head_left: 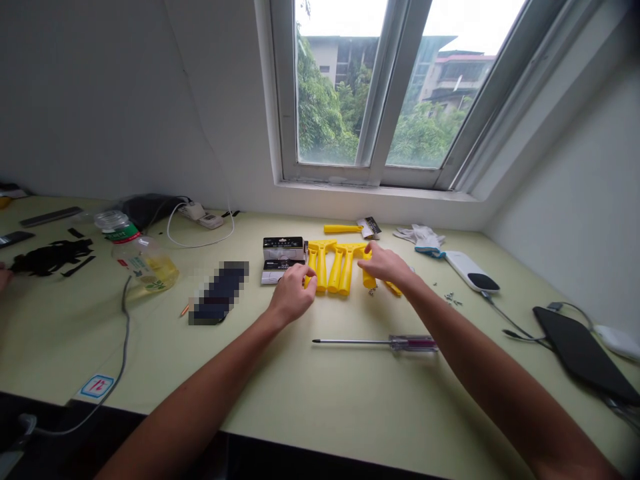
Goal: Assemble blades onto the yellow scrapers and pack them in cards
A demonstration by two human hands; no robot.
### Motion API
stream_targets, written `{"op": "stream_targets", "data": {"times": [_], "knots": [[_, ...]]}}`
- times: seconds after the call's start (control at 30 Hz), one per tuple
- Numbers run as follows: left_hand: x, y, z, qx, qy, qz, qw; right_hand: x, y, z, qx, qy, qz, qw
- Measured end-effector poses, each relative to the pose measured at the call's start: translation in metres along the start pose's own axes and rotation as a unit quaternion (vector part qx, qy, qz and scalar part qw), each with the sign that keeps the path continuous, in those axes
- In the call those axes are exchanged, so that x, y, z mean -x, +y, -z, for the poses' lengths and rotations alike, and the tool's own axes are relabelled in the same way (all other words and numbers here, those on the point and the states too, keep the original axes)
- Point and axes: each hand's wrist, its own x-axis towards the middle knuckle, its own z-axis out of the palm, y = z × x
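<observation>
Several yellow plastic scraper handles point(336, 267) lie side by side on the pale green desk point(300, 380). My left hand point(293, 293) is at the left end of the row, its fingers curled against the leftmost handle point(314, 267). My right hand point(383, 262) reaches over the right end, close above a yellow handle point(369, 275); whether it grips is hidden. Two black-and-white packaging boxes point(283, 248) stand left of the row. Below my hands lies a screwdriver with a clear purple handle point(414, 343). Another yellow handle point(343, 229) lies farther back.
A co-worker's hand point(4, 277) enters at the left edge near black foam strips point(53, 257). A plastic oil bottle point(145, 267) lies left. White gloves point(420, 237), small screws point(453, 299), a white device point(473, 279) and a black tablet point(583, 353) lie right.
</observation>
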Motion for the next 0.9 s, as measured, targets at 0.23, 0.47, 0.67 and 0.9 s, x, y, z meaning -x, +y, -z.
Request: {"op": "stream_targets", "data": {"times": [0.23, 0.47, 0.67, 0.9], "knots": [[0.003, 0.005, 0.000, 0.022, 0.005, -0.001, 1.000, 0.018, 0.019, 0.026, 0.026, 0.067, -0.020, 0.997], [0.010, 0.028, 0.004, 0.256, -0.060, 0.019, 0.965, 0.081, 0.006, 0.008, -0.382, 0.032, 0.127, 0.915], [0.023, 0.047, 0.000, 0.517, -0.212, 0.059, 0.827, 0.134, -0.028, -0.015, -0.514, -0.108, 0.264, 0.808], [0.021, 0.042, 0.003, 0.554, -0.131, 0.120, 0.813, 0.101, 0.036, 0.000, -0.131, 0.037, 0.221, 0.966]]}}
